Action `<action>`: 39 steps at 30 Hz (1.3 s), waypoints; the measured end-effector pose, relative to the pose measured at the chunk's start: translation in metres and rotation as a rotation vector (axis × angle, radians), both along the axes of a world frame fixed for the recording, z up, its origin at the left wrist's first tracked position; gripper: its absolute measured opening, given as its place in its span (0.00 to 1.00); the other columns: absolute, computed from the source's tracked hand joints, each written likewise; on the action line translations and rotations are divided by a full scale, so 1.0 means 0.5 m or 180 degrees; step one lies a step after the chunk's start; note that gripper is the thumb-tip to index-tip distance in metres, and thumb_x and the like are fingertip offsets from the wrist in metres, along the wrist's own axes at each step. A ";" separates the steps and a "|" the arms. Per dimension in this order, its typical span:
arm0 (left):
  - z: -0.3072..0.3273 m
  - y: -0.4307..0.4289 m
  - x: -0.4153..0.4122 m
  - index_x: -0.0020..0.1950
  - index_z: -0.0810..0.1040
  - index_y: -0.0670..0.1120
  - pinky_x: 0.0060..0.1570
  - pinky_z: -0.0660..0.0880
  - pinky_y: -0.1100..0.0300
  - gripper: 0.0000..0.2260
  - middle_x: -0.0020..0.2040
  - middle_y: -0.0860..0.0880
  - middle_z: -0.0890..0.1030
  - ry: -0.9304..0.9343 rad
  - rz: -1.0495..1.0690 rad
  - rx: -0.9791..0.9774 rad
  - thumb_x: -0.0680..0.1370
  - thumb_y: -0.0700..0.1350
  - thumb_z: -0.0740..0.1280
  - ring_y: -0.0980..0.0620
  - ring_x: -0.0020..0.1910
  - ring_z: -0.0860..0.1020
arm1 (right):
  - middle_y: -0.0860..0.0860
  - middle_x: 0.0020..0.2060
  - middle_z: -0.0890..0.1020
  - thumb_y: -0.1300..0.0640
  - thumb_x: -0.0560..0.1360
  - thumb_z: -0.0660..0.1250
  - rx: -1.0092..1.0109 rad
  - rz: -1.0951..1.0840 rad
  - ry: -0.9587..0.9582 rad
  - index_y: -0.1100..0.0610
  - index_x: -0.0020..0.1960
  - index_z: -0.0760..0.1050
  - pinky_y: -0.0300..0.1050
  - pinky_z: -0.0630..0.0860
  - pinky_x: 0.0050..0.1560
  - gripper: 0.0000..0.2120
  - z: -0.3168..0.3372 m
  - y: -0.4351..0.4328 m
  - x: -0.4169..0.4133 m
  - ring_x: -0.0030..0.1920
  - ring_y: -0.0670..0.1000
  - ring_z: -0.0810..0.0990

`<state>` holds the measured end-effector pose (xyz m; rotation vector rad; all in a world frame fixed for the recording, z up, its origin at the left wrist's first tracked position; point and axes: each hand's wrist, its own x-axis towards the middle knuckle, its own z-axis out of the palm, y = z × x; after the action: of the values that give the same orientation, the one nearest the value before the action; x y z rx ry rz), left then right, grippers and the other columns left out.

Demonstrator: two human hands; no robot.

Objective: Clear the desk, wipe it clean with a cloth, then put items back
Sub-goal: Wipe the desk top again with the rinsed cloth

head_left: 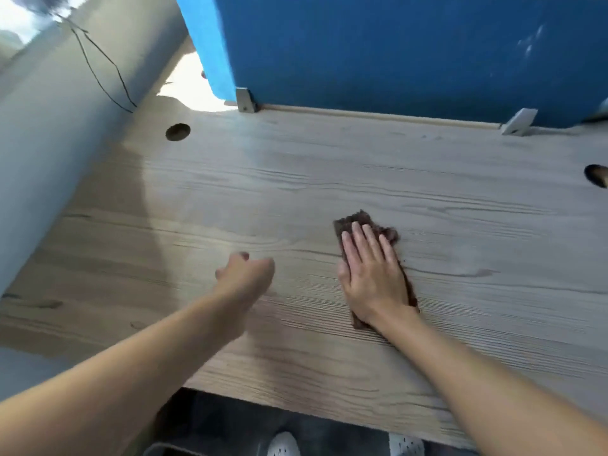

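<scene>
R hand [371,274] lies flat, fingers straight & together, palm pressing the brown cloth [358,220] onto the desk [460,225], with no curl round it, just downward pressure. L hand [246,274] is near it to the left, loosely curled, nothing visible in it. Step looks like the wipe; clearing appears done. Next move prob needs steady pressure w/ long strokes reaching the far strip by the blue partition [394,54]. Cloth is folded to a narrow strip, fuzzy, and pokes out past fingertips & wrist.

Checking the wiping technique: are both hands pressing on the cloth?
No, only the right hand lies flat on the brown cloth; the left hand is off to its side, clear of it.
</scene>
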<state>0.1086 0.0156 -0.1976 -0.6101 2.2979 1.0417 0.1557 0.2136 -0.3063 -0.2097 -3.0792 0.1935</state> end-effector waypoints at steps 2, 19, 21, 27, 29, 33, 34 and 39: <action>-0.037 -0.007 -0.050 0.77 0.64 0.50 0.71 0.64 0.47 0.25 0.75 0.42 0.66 0.0659 -0.1113 -0.0535 0.79 0.48 0.58 0.41 0.72 0.66 | 0.60 0.77 0.61 0.44 0.80 0.49 -0.0040 -0.0362 0.0124 0.62 0.77 0.63 0.59 0.54 0.77 0.32 -0.004 -0.080 0.025 0.78 0.57 0.58; -0.199 -0.044 -0.115 0.79 0.63 0.48 0.72 0.54 0.33 0.29 0.80 0.45 0.60 0.2016 -0.3051 -0.1791 0.79 0.54 0.49 0.45 0.79 0.56 | 0.54 0.79 0.60 0.44 0.81 0.53 0.0093 0.1199 -0.0086 0.56 0.78 0.63 0.55 0.54 0.77 0.29 -0.002 -0.100 0.005 0.79 0.51 0.56; -0.199 -0.046 -0.117 0.78 0.65 0.48 0.72 0.55 0.33 0.29 0.79 0.44 0.61 0.2050 -0.3049 -0.1750 0.78 0.54 0.49 0.45 0.79 0.58 | 0.52 0.78 0.62 0.46 0.80 0.55 0.0085 0.1722 -0.0139 0.53 0.77 0.64 0.52 0.55 0.77 0.27 0.003 -0.034 -0.021 0.78 0.50 0.59; -0.203 -0.047 -0.123 0.77 0.67 0.47 0.71 0.57 0.33 0.28 0.78 0.43 0.64 0.2224 -0.2983 -0.1724 0.78 0.53 0.51 0.43 0.78 0.60 | 0.49 0.81 0.52 0.44 0.80 0.38 0.0112 -0.0721 -0.0231 0.51 0.81 0.53 0.48 0.42 0.79 0.31 0.003 0.142 -0.138 0.80 0.48 0.49; -0.205 -0.044 -0.122 0.76 0.68 0.47 0.70 0.57 0.32 0.28 0.78 0.43 0.65 0.2269 -0.2988 -0.1718 0.77 0.53 0.52 0.43 0.78 0.61 | 0.50 0.81 0.50 0.42 0.79 0.35 0.0139 -0.0949 -0.0191 0.54 0.81 0.50 0.51 0.41 0.79 0.33 0.002 0.084 -0.143 0.80 0.48 0.46; -0.199 -0.044 -0.116 0.76 0.69 0.46 0.70 0.58 0.32 0.29 0.77 0.42 0.66 0.2195 -0.2985 -0.1699 0.76 0.53 0.53 0.42 0.77 0.63 | 0.52 0.79 0.57 0.44 0.82 0.48 0.0111 0.0758 -0.0078 0.54 0.79 0.59 0.53 0.49 0.77 0.29 0.004 -0.070 -0.076 0.80 0.49 0.53; -0.196 -0.045 -0.114 0.75 0.70 0.46 0.70 0.59 0.33 0.29 0.76 0.42 0.67 0.2183 -0.2970 -0.1713 0.76 0.53 0.53 0.42 0.76 0.64 | 0.52 0.79 0.61 0.45 0.81 0.51 0.0087 0.1239 -0.0184 0.54 0.78 0.62 0.53 0.51 0.77 0.27 0.010 -0.056 -0.077 0.79 0.50 0.57; -0.172 -0.030 -0.181 0.64 0.74 0.49 0.63 0.63 0.38 0.25 0.64 0.43 0.73 0.2396 -0.3246 -0.1650 0.70 0.58 0.56 0.39 0.63 0.72 | 0.49 0.79 0.59 0.43 0.79 0.43 0.0143 0.0085 -0.0142 0.49 0.79 0.59 0.52 0.50 0.78 0.30 0.005 0.144 -0.186 0.79 0.50 0.57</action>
<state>0.0179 0.0007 -0.2837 0.9070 2.9200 0.1441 0.0626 0.2855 -0.3037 -0.1734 -3.1284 0.1220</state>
